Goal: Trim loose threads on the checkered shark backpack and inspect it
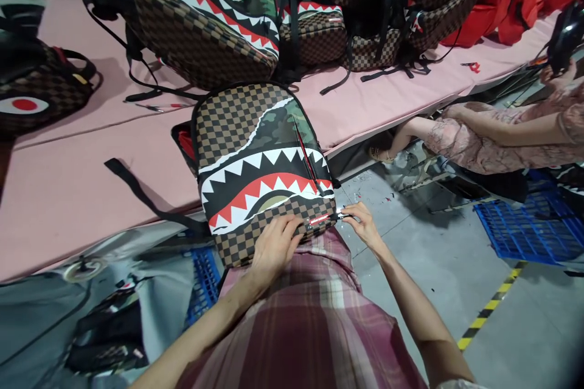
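Fingers [357, 209] pinched at the backpack's [237, 134] lower corner

From my remote post I log a pink-covered table [360, 106], with patterned bags [205, 18] grouped towards its far side. The backpack, front face up, lies across the lap against the table's near edge. Its front zip [306, 155] and red label [318, 219] are in place, so I judge the bag largely assembled. Attention appears confined to the label end; what is left there I cannot determine. The left hand [274, 249] rests on the lower panel, fingers curled close together beside the label; whether they grip a fold, I cannot tell. The right hand [367, 228] pinches a small shiny item [340, 214] just beside the label, too small to identify.
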A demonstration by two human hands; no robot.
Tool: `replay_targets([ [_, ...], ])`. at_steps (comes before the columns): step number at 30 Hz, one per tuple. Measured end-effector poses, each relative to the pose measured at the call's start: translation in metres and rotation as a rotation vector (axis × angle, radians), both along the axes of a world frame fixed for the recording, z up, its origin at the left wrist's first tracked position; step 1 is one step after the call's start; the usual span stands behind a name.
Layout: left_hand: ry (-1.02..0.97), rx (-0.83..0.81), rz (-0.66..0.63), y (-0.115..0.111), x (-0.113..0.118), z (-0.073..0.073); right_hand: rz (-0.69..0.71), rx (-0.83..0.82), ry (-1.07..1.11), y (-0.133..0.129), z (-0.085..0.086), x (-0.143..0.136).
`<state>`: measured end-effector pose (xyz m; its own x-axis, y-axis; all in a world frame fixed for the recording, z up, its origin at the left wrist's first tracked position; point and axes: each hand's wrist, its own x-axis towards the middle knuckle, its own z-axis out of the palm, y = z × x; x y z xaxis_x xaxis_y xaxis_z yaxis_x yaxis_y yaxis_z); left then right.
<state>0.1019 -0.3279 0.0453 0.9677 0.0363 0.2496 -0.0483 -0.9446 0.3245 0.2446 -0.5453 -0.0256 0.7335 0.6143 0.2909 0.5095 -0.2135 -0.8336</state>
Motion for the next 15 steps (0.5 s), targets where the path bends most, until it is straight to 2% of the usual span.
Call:
replay_targets([
  [4, 0.0, 0.064, -0.005, -0.0025, 0.005, -0.0037, 0.025, 0.009, -0.018, -0.0015, 0.0004, 0.0054],
  [15, -0.074, 0.046, -0.007, 0.0012, 0.0068, -0.0103, 0.151, -0.011, -0.169, 0.007, 0.001, 0.011],
])
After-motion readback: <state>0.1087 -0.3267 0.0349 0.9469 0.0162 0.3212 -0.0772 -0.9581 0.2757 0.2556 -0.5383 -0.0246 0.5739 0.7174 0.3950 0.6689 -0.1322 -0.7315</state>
